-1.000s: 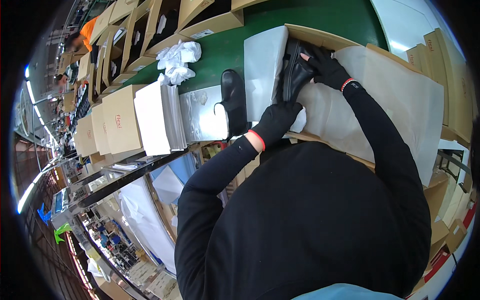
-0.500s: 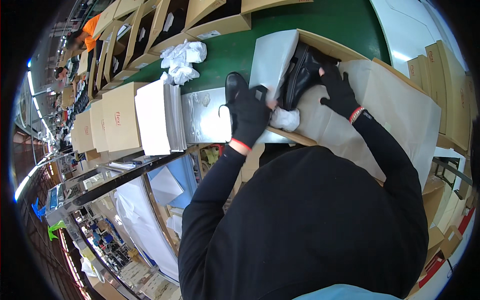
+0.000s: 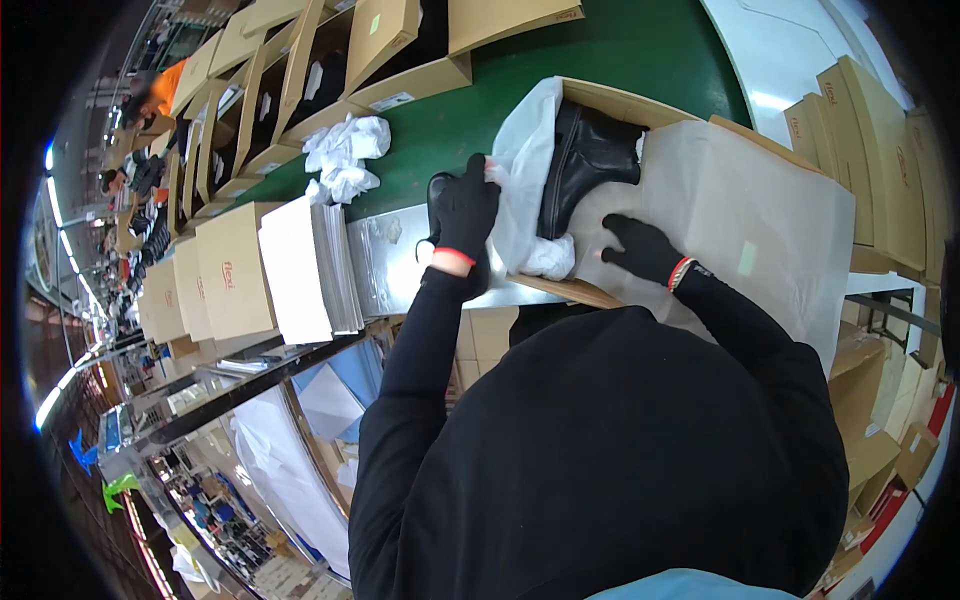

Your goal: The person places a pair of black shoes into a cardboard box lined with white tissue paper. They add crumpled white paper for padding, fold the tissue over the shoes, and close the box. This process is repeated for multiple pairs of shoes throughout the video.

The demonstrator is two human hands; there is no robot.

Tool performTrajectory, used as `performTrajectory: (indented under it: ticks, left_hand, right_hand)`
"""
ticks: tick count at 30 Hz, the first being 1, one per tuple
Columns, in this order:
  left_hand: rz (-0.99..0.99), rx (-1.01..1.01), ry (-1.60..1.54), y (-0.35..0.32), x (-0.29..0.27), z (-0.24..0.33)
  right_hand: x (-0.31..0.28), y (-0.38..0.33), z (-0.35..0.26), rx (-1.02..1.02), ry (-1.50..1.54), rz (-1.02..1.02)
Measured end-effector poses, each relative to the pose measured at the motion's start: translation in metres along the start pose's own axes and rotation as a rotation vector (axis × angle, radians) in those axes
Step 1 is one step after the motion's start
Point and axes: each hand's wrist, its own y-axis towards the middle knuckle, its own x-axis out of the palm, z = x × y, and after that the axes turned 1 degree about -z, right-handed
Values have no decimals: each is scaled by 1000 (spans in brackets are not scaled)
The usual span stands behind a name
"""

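Note:
A black leather boot [image 3: 590, 160] lies on its side in an open cardboard shoebox [image 3: 630, 103] lined with thin white paper [image 3: 522, 150]. Beside its lower end sits a crumpled wad of white paper [image 3: 550, 258]. My left hand [image 3: 466, 215], in a black glove with bare fingertips, pinches the edge of the lining paper at the box's left side. Beneath that hand a second black boot [image 3: 436, 190] rests on the metal tabletop, mostly covered by the hand and wrist. My right hand [image 3: 642, 250], gloved alike, hovers open over the paper at the right, apart from the boot.
White paper wads [image 3: 345, 150] lie on the green table surface [image 3: 630, 50]. Left stands a stack of white sheets [image 3: 295, 270] beside closed shoeboxes [image 3: 230, 270]. Open boxes [image 3: 410, 85] line the back. More boxes [image 3: 865, 150] stand at right. Other people work far left.
My right hand has left the top of the boot and come back toward me. My left hand has moved up to the paper's edge, and the paper's left side has shifted outward.

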Motion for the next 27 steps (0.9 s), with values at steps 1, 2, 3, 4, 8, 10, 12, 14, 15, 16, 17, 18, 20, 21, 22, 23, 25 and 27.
performTrajectory:
  ticks: [1,2,3,4,8,10,12,14,15,16,17,18,20,21,22,23,25,27]
  left_hand:
    - [-87,22,-99,9,-23,21]
    - [-178,39,-201,16,-45,52]
    - [-266,44,-297,12,-54,76]
    - [-333,135,-322,2,-48,94]
    - [-636,448,-880,-30,-50,151]
    - [-707,411,-1116,-32,-73,163]
    - [-533,376,-874,-37,-71,139]
    - [-362,361,-561,-70,-48,105]
    - [-350,410,-481,-72,-42,100]
    - [-341,462,-400,-72,-38,98]
    - [-328,505,-318,-75,-33,96]
    - [-413,452,-361,-88,-16,88]
    - [-479,486,-260,-89,-14,90]
    - [-507,440,-206,-96,-10,85]
    - [-467,391,-254,-104,-2,83]
    - [-525,405,-223,-111,-1,85]
    - [-600,445,-127,-105,-1,84]
    - [-602,477,-378,-98,-7,80]
  right_hand:
    - [-7,2,2,-1,54,114]
    - [-23,11,8,-34,113,302]
    - [-46,26,14,-77,177,484]
    - [-75,41,26,170,-19,435]
    - [-192,92,-35,-303,227,889]
    - [-190,93,-80,-527,188,809]
    - [-171,73,-134,-781,319,532]
    - [-154,63,-141,-798,290,157]
    - [-135,63,-118,-697,128,-2]
    - [-113,61,-84,-585,-30,-155]
    - [-91,60,-44,-474,-185,-311]
    - [-81,58,29,-378,-325,-177]
    - [-74,60,87,252,-243,-5]
    - [-105,54,36,177,-1054,-299]
    - [-115,52,11,18,-943,-196]
    - [-114,43,-8,-122,-814,-105]
    - [-87,23,-18,-394,-728,-195]
    - [-55,0,-2,-247,-772,-430]
